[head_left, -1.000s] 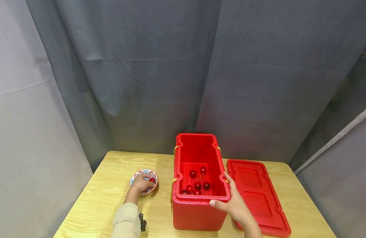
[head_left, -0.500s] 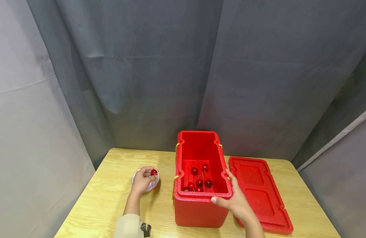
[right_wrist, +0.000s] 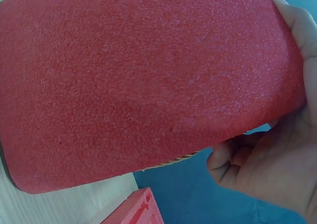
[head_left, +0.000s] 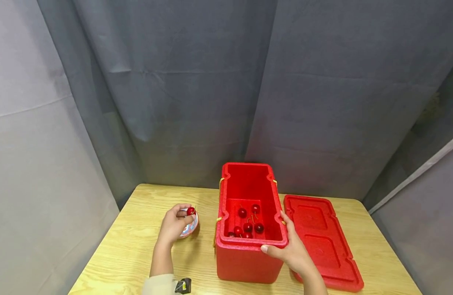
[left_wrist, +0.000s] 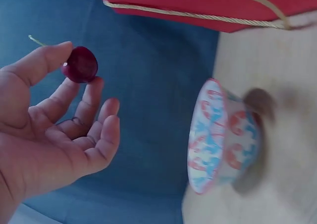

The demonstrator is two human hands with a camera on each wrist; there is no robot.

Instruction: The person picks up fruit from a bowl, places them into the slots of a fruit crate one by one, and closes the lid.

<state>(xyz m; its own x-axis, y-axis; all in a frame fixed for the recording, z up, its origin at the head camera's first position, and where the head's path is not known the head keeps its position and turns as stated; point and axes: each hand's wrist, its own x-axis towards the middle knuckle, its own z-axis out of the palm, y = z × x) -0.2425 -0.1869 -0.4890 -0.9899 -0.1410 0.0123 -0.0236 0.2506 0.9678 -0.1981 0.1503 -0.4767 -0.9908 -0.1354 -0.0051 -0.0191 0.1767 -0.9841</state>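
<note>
My left hand (head_left: 172, 227) pinches a dark red cherry (left_wrist: 81, 64) between thumb and fingertips, its thin green stem sticking out past the thumb. Just beneath that hand stands a small patterned bowl (head_left: 190, 230), partly covered by it in the head view. To its right is an uncovered red foam box (head_left: 248, 264), with several cherries (head_left: 259, 228) on its floor. My right hand (head_left: 296, 255) grips the box's near right corner, thumb on the front edge and fingers along the right side.
The red lid (head_left: 322, 241) lies flat on the wooden table (head_left: 119, 246), right of the box. Yellow cords (head_left: 218, 220) run along the box's sides. Grey curtains (head_left: 189, 102) hang behind the table.
My left hand has lifted the cherry up out of the bowl and drawn back slightly. My right hand keeps its grip on the box corner.
</note>
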